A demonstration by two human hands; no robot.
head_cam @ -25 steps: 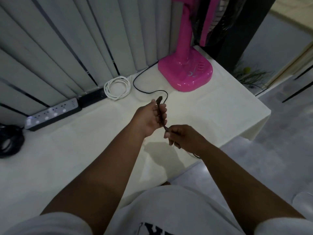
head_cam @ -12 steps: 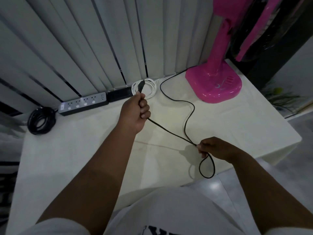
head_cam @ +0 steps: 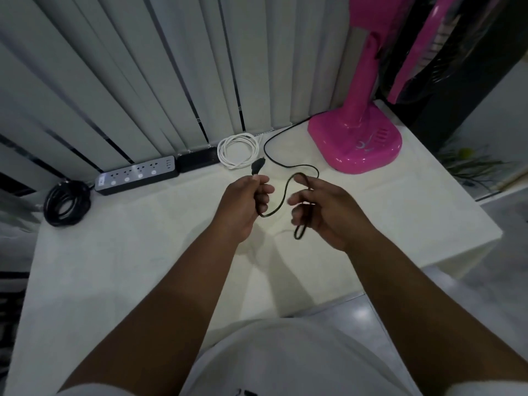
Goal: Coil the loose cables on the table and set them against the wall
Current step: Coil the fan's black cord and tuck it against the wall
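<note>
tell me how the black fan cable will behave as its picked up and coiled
Probably floppy: the black cable sags in loose curves between the left hand and right hand. Likely light, since a few fingers carry it. Its far end runs to the pink fan, so pulling may tug it.

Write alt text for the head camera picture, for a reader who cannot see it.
Two bare hands hold a thin black cable above a white table: the left hand grips the plug end, the right hand gathers a loop. The cable trails back toward a pink fan base. Along the slatted wall lie a white coiled cable, a power strip and a black coiled cable.
</note>
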